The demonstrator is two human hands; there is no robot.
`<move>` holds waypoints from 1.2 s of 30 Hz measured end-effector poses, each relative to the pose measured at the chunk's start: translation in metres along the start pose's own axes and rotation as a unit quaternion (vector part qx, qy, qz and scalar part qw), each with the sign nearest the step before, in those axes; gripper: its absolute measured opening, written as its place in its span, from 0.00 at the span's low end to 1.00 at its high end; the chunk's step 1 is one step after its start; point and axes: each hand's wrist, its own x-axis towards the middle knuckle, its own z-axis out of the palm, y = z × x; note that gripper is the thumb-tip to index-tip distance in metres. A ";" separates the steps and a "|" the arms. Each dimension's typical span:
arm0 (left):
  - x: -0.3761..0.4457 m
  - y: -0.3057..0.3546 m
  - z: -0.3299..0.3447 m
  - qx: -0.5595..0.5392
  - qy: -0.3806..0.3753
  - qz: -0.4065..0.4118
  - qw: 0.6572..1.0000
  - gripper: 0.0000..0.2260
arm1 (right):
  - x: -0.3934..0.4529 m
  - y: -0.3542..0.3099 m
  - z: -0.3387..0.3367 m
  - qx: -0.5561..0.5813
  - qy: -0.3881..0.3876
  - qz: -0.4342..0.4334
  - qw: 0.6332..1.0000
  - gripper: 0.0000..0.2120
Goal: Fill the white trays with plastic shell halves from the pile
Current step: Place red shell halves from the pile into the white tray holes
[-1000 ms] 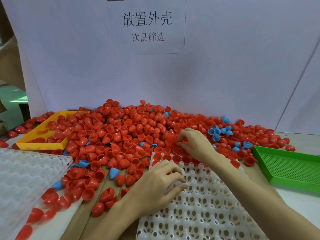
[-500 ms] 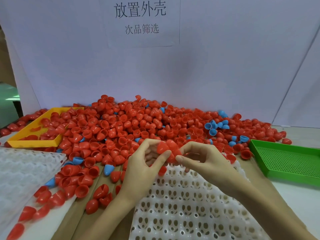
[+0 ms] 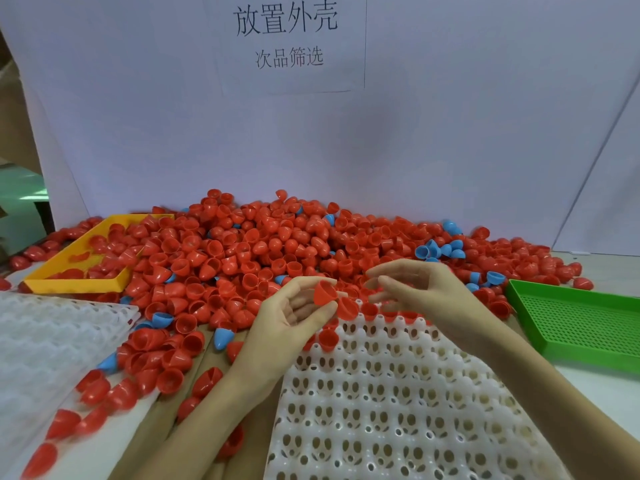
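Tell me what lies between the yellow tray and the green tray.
In the head view, the pile of red and blue shell halves spans from yellow tray to green tray.

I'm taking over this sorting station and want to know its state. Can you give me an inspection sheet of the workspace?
Surface: table, brown board under the pile.
Job's things: white tray, a few red shells along its far edge; second white tray; pile of red shell halves, some blue.
Clutter: yellow tray holding red shells; green tray.
Grips: left hand pinches a red shell; right hand open, holding nothing.
Cables: nothing seen.
Surroundings: white backdrop with printed sign.
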 end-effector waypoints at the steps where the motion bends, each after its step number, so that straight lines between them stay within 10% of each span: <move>1: 0.000 0.000 0.002 0.003 -0.001 0.010 1.000 0.15 | -0.007 -0.001 0.004 -0.005 -0.038 -0.008 0.999 0.12; 17: -0.012 0.002 0.017 0.063 -0.055 0.075 0.994 0.16 | -0.049 0.010 0.005 -0.088 0.007 -0.128 0.988 0.18; 36: -0.017 -0.003 0.023 0.095 -0.086 0.018 0.992 0.11 | -0.059 -0.002 0.008 -0.043 -0.021 -0.060 0.997 0.17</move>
